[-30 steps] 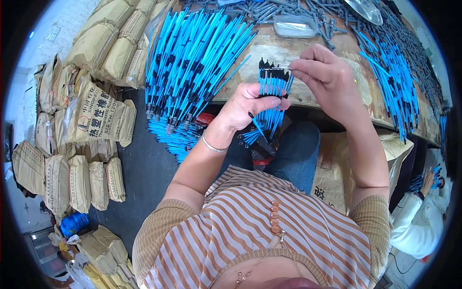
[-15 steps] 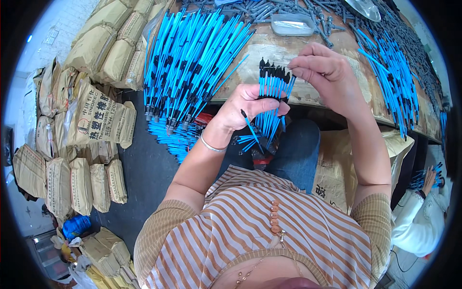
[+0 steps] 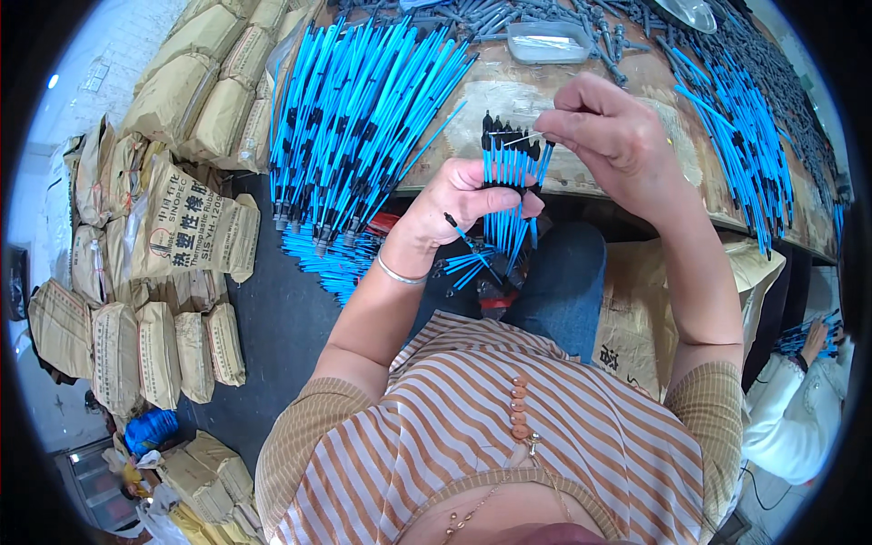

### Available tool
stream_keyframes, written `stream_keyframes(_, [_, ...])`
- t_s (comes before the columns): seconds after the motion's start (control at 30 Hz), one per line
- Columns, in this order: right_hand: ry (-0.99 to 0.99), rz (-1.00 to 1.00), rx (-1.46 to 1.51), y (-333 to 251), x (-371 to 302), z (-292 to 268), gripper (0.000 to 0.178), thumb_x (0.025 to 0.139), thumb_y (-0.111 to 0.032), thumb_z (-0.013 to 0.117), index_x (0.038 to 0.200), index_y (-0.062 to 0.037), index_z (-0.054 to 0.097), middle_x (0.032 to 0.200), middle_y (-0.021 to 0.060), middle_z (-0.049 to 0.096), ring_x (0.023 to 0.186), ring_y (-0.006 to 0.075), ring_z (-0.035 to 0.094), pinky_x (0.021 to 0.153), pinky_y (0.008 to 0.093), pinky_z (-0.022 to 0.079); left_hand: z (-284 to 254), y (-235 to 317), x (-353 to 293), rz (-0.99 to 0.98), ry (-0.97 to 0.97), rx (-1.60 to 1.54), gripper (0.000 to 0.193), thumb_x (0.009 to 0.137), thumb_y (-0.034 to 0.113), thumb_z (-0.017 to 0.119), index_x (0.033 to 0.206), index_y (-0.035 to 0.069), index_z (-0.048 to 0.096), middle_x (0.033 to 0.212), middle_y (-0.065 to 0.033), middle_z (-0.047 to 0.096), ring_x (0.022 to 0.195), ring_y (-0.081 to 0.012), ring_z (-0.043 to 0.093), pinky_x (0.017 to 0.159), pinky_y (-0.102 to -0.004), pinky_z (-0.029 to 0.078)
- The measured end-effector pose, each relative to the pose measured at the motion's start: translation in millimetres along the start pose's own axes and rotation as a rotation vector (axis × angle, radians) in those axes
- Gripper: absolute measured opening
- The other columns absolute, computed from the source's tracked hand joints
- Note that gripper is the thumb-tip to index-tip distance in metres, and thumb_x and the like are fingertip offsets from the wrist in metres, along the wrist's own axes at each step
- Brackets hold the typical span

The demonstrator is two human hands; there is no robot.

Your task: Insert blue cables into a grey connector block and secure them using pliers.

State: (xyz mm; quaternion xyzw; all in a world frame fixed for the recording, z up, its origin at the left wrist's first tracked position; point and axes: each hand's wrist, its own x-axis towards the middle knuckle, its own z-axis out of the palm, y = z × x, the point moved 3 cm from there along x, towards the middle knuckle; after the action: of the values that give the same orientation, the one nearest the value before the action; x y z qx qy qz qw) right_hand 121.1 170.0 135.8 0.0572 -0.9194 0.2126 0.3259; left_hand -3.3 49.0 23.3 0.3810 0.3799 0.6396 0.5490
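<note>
"Grip first: what does your left hand (image 3: pixel 461 200) have?"

"It is wrapped around a bunch of blue rods (image 3: pixel 510 168), black tips upward, your thumb across the front. The bunch stands above your lap, by the near edge of the wooden table (image 3: pixel 486 95). One black-tipped rod (image 3: pixel 467 238) slants out below your palm."

"And your right hand (image 3: pixel 613 132)?"

"Raised beside the tips, thumb and forefinger pinched on a thin pale stick (image 3: pixel 522 139). It crosses in front of the black tips; whether it touches them is too small to tell."

"What surrounds you on the table?"

"At its near left corner, a large blue heap (image 3: pixel 363 118) fans out and overhangs the edge. More blue pieces (image 3: pixel 745 145) cross the near edge at the right. Toward the far edge sit a clear tray (image 3: pixel 548 43) of slender pale items, scattered grey parts (image 3: pixel 777 73) and a shiny metal dish (image 3: pixel 690 14)."

"Past it?"

"Beyond the left edge, brown sacks (image 3: pixel 177 100) are stacked. Off the right edge, a co-worker's hand (image 3: pixel 815 338) shows, with a white sleeve (image 3: pixel 772 413)."
</note>
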Motion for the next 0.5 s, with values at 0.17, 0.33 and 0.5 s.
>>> stream_keyframes(0.17, [0.035, 0.162, 0.196, 5.8, -3.2, 2.7, 0.015, 0.077, 0.005, 0.063, 0.09, -0.0011, 0.066, 0.084, 0.003, 0.056, 0.064, 0.0138, 0.048, 0.055, 0.024, 0.037, -0.6, -1.1, -1.9, -0.058, -0.033, -0.05, 0.027, 0.081, 0.0, 0.063, 0.108, 0.001, 0.063, 0.087, -0.0161, 0.068, 0.079, -0.0221, 0.068, 0.072, -0.0265, 0.054])
stream_keyframes(0.33, [0.024, 0.163, 0.167, 5.5, -3.4, 2.1, 0.014, 0.077, 0.004, 0.063, 0.09, -0.0005, 0.066, 0.084, 0.0027, 0.056, 0.064, 0.0137, 0.048, 0.056, 0.0241, 0.037, -1.7, -0.9, -1.6, -0.06, -0.032, -0.044, 0.027, 0.082, 0.001, 0.063, 0.109, 0.0, 0.062, 0.087, -0.0167, 0.068, 0.079, -0.023, 0.068, 0.072, -0.0272, 0.054])
stream_keyframes(0.5, [0.01, 0.183, 0.24, 5.2, -4.1, 2.0, 0.013, 0.078, 0.003, 0.063, 0.09, -0.0004, 0.066, 0.085, 0.0026, 0.056, 0.065, 0.0133, 0.048, 0.056, 0.0244, 0.037, -0.6, 2.9, -0.9, -0.055, -0.095, 0.01, 0.027, 0.082, 0.002, 0.063, 0.109, 0.0, 0.061, 0.088, -0.0175, 0.068, 0.079, -0.0233, 0.068, 0.073, -0.0277, 0.054])
